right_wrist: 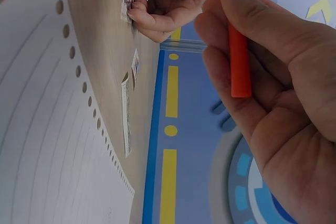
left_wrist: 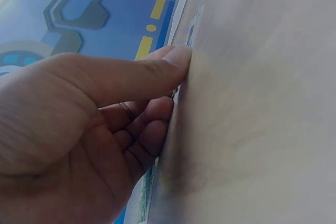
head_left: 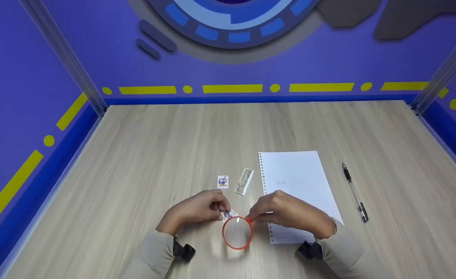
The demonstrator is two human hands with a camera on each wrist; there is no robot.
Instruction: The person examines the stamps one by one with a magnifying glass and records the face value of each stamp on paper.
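Observation:
My right hand [head_left: 291,211] holds a magnifying glass [head_left: 237,233] with a red-orange rim. Its red handle [right_wrist: 240,66] lies between thumb and curled fingers in the right wrist view. The round lens is over the table, beside the near edge of a small postage stamp [head_left: 228,214]. Thumb and finger of my left hand [head_left: 193,209] pinch that stamp, covering part of it. Beyond the hands lie a small square stamp [head_left: 222,181] with a colourful figure and a long, narrow stamp [head_left: 244,181]. In the left wrist view, the pinched stamp shows only as a sliver past the thumb.
A lined, hole-punched sheet of paper [head_left: 293,174] lies under my right forearm, with faint writing on it. To its right is a clear pen [head_left: 355,193] with black ends. Blue panels with yellow markings wall the wooden table [head_left: 166,147] at the back and sides.

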